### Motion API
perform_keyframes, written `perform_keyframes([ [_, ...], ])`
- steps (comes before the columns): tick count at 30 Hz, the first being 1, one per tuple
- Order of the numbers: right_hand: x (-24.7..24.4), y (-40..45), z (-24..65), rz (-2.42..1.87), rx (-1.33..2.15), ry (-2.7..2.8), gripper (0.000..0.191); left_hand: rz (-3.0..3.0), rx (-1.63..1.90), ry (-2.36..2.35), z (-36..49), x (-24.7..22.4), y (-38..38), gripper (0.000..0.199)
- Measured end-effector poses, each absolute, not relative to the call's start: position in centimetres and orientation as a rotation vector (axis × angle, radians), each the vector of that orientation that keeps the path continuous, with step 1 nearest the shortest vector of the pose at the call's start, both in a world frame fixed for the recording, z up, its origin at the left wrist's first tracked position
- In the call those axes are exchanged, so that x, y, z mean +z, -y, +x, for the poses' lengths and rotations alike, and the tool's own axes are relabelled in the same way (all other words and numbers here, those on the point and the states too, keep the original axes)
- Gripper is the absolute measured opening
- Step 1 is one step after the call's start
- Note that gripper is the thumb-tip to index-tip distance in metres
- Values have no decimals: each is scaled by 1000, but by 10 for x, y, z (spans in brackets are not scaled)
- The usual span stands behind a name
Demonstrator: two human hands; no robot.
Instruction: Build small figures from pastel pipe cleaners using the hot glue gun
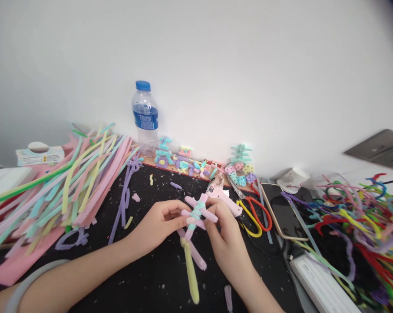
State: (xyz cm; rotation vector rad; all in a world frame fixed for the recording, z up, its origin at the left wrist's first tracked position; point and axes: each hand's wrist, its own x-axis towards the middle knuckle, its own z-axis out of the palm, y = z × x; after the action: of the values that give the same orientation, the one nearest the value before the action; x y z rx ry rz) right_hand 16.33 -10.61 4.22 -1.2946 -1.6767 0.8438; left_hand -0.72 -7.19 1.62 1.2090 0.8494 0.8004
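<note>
Between my two hands is a small pipe-cleaner figure (195, 213) twisted from lilac, mint and yellow pieces. Its lilac and yellow ends hang down over the black mat. My left hand (162, 224) pinches its left side with thumb and fingers. On the other side my right hand (220, 221) grips a lilac arm of it. Just behind the right hand lies a pink glue gun (227, 200). Red- and yellow-handled scissors (256, 213) rest to its right. A short lilac piece (228, 298) lies near the front edge.
Many pastel pipe cleaners (92, 174) are heaped at left, near a water bottle (145, 117). Finished pipe-cleaner shapes (199, 167) line the wall. At right are a phone (284, 213), a paper cup (293, 179), a white power strip (323, 282) and tangled colourful pipe cleaners (372, 234).
</note>
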Motion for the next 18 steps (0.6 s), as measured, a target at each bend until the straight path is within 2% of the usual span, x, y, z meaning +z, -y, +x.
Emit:
perform_keyframes([
  [6,44,107,160,-1296,917,1729,20,1239,797,-844,-5,17,73,12],
  [18,43,109,161,-1263,688,1809,17,1421,807,-887,-5,17,77,16],
])
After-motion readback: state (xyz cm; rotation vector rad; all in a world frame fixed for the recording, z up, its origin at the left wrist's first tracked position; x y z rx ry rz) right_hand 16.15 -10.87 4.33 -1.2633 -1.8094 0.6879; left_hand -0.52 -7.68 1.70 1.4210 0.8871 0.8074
